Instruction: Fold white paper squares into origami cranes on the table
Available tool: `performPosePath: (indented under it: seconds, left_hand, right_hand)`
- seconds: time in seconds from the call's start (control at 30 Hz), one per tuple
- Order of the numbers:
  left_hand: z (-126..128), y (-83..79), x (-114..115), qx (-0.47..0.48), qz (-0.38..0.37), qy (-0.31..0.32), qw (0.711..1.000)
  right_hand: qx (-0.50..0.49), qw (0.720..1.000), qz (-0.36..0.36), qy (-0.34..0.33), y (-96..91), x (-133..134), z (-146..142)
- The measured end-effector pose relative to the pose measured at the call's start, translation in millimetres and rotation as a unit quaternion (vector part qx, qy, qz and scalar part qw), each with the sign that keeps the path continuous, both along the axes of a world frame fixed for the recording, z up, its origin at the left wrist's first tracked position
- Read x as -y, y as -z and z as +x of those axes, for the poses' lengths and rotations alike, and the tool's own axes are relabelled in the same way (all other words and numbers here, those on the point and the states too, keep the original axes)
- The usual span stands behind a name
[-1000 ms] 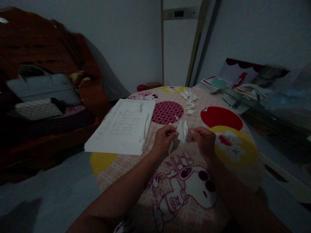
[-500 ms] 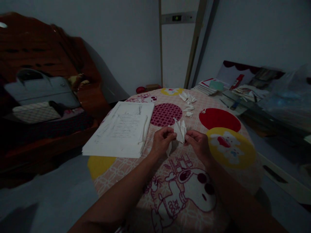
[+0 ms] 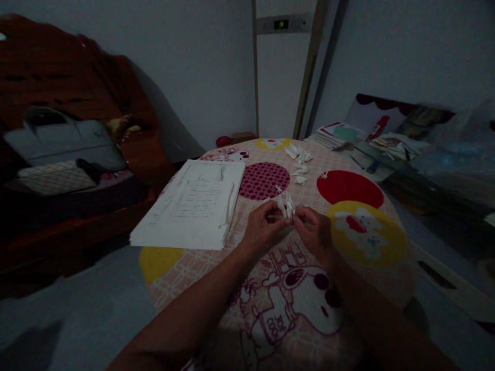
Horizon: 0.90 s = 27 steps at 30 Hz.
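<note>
A piece of folded white paper (image 3: 286, 204) is pinched between my two hands over the middle of the round table. My left hand (image 3: 263, 222) grips its left side and lower edge with thumb and fingers. On the other side my right hand (image 3: 312, 226) pinches the lower right part, its fingertips close to my left thumb. The paper stands up in narrow folds; its lower end is hidden by my fingers. Beyond it lie several small folded white paper pieces (image 3: 298, 153) on the patterned tablecloth (image 3: 309, 201).
Left of my hands lies a thick stack of written paper sheets (image 3: 193, 206). A wooden bench (image 3: 137, 139) with bags (image 3: 65, 144) stands at far left. Papers (image 3: 328, 136) and a glass shelf (image 3: 390, 172) are at right. A tall white cabinet unit (image 3: 282, 77) stands behind the table.
The folded paper has gone from a wide, spread shape to a narrower one. My left thumb has moved right across its base, and my hands are closer together.
</note>
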<state>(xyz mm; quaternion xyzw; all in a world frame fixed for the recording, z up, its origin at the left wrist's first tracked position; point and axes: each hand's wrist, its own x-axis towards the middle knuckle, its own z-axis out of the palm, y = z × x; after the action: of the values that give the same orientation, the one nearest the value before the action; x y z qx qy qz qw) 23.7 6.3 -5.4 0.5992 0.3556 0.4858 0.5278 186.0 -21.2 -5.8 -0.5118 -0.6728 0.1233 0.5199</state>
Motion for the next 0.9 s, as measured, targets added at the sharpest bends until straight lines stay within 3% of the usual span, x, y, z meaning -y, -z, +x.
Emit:
performPosePath:
  seconds: [0.33,0.6,0.7,0.9]
  left_hand:
    - [3.2,0.2,2.2,0.052,0.01,0.0,0.999]
    - [2.7,-1.6,4.3,0.028,0.033,0.008,0.999]
    - [2.4,-2.3,4.1,0.022,0.02,0.01,1.0]
    - [1.0,2.0,0.8,0.015,-0.012,0.017,1.0]
  right_hand:
    - [-0.041,0.999,-0.02,-0.004,2.8,0.8,2.0]
    - [-0.005,1.0,0.012,-0.004,-2.6,1.1,2.1]
    - [-0.038,0.999,0.01,-0.011,-4.8,0.5,2.5]
    - [-0.212,0.966,-0.129,-0.072,-1.5,-1.4,3.2]
